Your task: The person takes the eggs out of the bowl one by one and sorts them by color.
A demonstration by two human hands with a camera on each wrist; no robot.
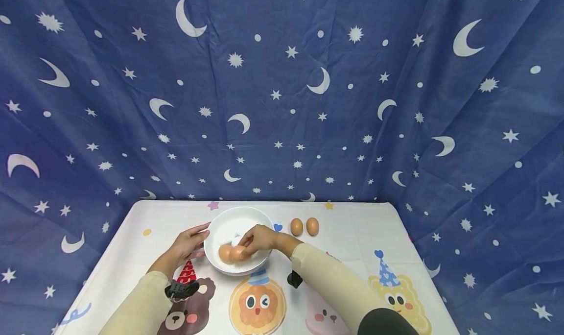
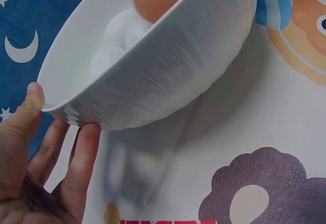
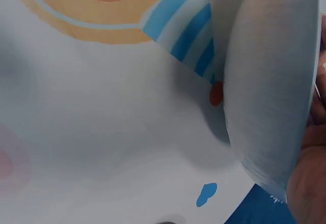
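Note:
A white bowl [image 1: 219, 230] stands on the table, with two brown eggs, one of them this left brown egg [image 1: 225, 253], in its near part. In the left wrist view, several smooth white egg-like things [image 2: 119, 30] lie in the bowl too. My left hand [image 1: 187, 243] holds the bowl's left rim, thumb at the edge and fingers beneath on the outer wall. Reaching over the right rim, my right hand [image 1: 260, 239] grips the right brown egg [image 1: 238, 253] inside the bowl. The bowl wall hides its fingertips in the right wrist view.
Right of the bowl, two more brown eggs lie side by side, a left one [image 1: 296, 227] and a right one [image 1: 312, 226]. A cartoon-print cloth [image 1: 352, 256] covers the table. Behind it hangs a blue star-and-moon curtain [image 1: 273, 119].

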